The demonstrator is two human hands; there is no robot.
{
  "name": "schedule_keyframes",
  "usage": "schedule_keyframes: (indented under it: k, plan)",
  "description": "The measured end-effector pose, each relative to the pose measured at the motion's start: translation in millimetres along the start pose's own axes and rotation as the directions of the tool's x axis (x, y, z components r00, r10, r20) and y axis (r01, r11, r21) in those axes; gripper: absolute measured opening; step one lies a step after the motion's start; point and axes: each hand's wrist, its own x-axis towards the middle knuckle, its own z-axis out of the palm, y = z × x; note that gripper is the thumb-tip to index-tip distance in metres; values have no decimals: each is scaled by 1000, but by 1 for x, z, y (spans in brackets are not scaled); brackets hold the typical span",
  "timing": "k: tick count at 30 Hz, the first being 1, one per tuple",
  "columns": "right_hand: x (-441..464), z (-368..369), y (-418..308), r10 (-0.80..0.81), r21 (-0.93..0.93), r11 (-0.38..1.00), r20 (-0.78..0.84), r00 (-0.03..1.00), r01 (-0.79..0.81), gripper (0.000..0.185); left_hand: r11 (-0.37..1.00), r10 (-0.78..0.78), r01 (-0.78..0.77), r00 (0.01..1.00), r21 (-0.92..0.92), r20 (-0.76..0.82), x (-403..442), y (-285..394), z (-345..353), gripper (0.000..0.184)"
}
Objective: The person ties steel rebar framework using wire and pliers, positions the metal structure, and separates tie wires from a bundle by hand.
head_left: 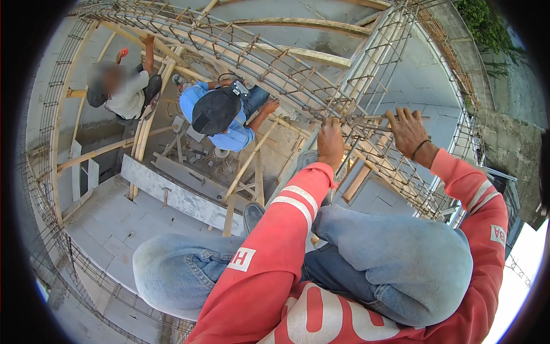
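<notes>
My left hand [330,142] is closed at the junction of the steel rebar cages, its fingers pressed together; what it grips is too small to make out. To its right, my right hand [408,133] has its fingers curled over a metal bar [375,118] that lies across the rebar. The long rebar cage [275,66] runs from the upper left to this junction. Another cage [395,183] continues toward the lower right. Both hands are above my bent knees.
Below, a person in a blue shirt and black cap [216,112] crouches, and another person in a light shirt [129,94] is further left. Wooden beams [143,132], a long board [172,192] and a block wall [112,223] surround them. My shoe [252,217] is near the board.
</notes>
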Motion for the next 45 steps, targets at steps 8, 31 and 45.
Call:
schedule_keyframes:
  k: [8,31,45]
  plan:
    - [17,10,9,10,-121,993,21,1000,-7,44,999,-7,6,1000,33,23,-1,-3,3,38]
    - [76,-14,65,-303,84,953,325,896,292,29,1000,-1,2,1000,-14,23,-2,1,-5,37]
    - [8,1,29,-192,413,910,345,919,36,38,999,41,-41,999,-4,3,-2,0,-3,42]
